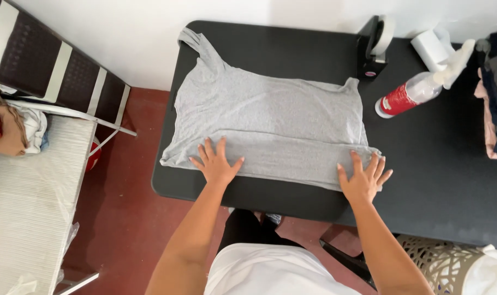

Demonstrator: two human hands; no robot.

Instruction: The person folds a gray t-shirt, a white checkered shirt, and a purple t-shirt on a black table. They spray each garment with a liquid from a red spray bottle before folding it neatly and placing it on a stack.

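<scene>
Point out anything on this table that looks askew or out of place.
The spray bottle lies on its side on the black table rather than standing. The grey shirt lies flat under both hands, left and right; nothing spilled.

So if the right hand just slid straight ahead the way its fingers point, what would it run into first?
The right hand lies flat on the edge of the grey T-shirt, fingers aimed up the table. It would likely cross bare black table first, then perhaps reach the spray bottle lying there.
</scene>
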